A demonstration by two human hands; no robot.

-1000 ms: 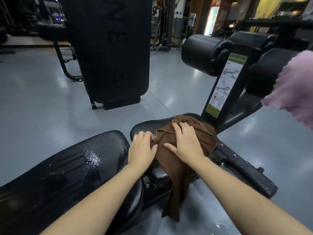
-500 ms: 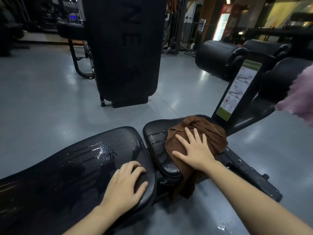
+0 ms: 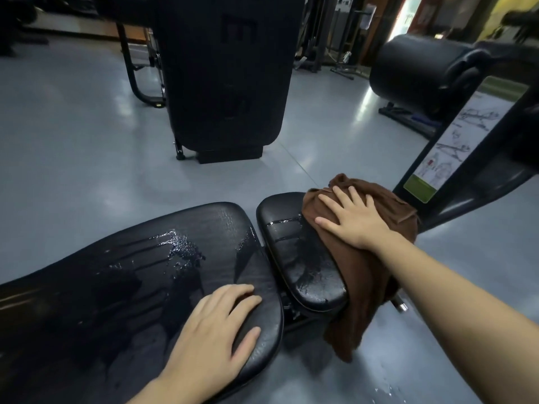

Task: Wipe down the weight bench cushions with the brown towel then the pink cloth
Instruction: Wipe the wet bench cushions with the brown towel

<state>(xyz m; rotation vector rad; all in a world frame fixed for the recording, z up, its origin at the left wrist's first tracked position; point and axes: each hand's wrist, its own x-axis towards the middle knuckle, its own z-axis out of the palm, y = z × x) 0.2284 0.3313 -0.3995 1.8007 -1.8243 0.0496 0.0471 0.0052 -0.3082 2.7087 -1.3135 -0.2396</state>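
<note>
Both hands lie flat and spread: the right hand (image 3: 354, 218) presses the towel (image 3: 376, 258) on the seat (image 3: 303, 258), the left hand (image 3: 215, 328) steadies the wet pad (image 3: 131, 281). Push the towel slowly over every drop, and keep it flat

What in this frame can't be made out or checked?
- Pink cloth: not in the head view, so its place is unknown.
- Seat cushion: its right part is hidden under the brown towel and right hand.
- Back cushion: cut off by the left and bottom edges, partly covered by the left hand.
- Instruction label: drawings too blurred to read, right side cut off.
</note>
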